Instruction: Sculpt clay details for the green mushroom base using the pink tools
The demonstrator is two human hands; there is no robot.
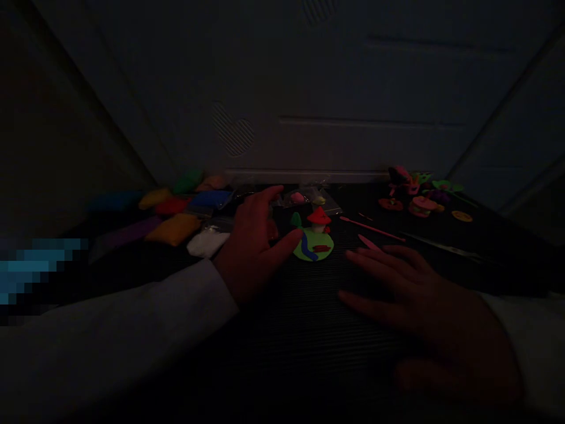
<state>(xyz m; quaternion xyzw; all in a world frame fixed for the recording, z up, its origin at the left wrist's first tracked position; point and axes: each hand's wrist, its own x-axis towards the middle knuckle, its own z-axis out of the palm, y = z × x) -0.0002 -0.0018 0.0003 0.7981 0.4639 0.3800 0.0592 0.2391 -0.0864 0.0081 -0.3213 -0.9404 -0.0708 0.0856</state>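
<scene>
The scene is very dark. My left hand rests on the dark ribbed surface with fingers apart, its thumb touching the edge of a green clay disc. On the disc stands a small clay mushroom house with a red cap, plus a blue strip and a red strip. My right hand lies flat and open on the surface, fingers stretched toward the disc, holding nothing. A pink modelling stick lies just beyond its fingertips.
Several bags of coloured clay in yellow, red, blue, green, purple and white lie at the left. Finished clay figures sit at the back right. A pale panelled wall rises behind.
</scene>
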